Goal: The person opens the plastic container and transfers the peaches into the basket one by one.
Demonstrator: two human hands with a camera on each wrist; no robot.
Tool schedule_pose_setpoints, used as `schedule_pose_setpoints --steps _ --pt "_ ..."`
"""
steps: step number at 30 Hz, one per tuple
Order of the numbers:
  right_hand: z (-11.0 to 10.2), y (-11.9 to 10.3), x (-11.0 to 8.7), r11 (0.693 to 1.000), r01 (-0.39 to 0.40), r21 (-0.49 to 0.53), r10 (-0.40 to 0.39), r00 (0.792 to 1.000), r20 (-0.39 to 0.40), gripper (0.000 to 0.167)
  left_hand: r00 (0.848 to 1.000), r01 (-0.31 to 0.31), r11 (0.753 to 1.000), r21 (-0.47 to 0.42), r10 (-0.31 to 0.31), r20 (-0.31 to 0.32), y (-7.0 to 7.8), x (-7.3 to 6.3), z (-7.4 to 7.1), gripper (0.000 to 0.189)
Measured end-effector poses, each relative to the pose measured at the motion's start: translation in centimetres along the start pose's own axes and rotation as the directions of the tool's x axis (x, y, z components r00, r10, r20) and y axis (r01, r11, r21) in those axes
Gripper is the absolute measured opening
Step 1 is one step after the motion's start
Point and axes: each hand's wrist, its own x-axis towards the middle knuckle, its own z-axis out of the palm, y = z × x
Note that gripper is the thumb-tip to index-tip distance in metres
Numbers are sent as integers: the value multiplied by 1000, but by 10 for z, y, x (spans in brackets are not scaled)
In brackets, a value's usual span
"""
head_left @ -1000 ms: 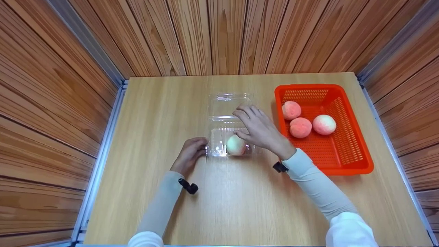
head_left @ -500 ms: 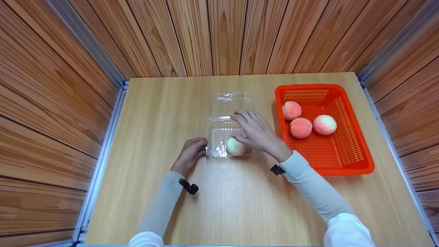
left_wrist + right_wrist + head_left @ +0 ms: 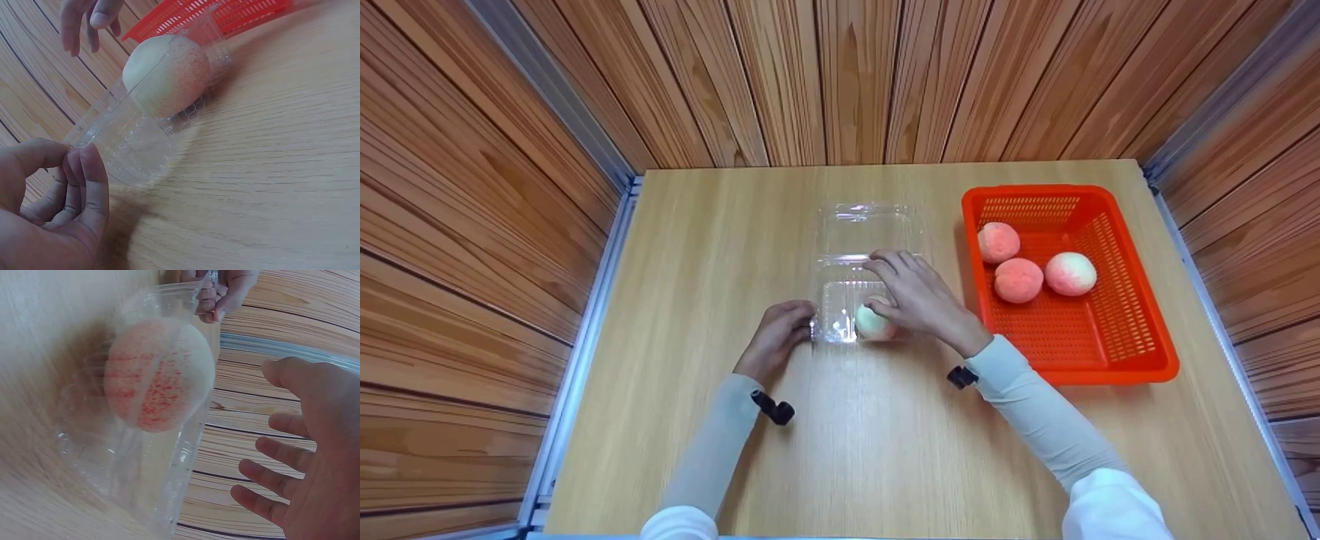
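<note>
A clear plastic clamshell box (image 3: 838,304) lies on the table with its lid folded back, away from me. One pale peach (image 3: 872,322), blushed red on one side, sits in the base toward the right. At the box's left edge, my left hand (image 3: 775,337) pinches the rim between thumb and fingertips, as the left wrist view also shows. My right hand (image 3: 919,296) hovers over the box's right side with fingers spread and nothing held. In the right wrist view a gap separates its fingers (image 3: 270,478) from the peach (image 3: 160,374).
An orange-red plastic basket (image 3: 1080,352) stands to the right, holding a pink peach (image 3: 999,242), a second pink peach (image 3: 1018,280) and a paler peach (image 3: 1070,273). Wood-panelled walls (image 3: 855,82) enclose the table (image 3: 720,232) at the back and sides.
My right hand has shifted slightly left and toward me, lower over the peach. The left hand, the box and the peaches in the basket look unmoved.
</note>
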Motion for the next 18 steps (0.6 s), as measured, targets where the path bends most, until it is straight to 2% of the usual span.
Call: schedule_pose_setpoints --steps 7,18 --pt "7 0 -2 1000 5 0 -5 1000 13 62 1000 -30 1000 0 30 2 -2 0 0 26" --pt "20 -4 -4 1000 -9 28 8 999 35 64 1000 -10 1000 22 11 -11 0 -2 -1 18"
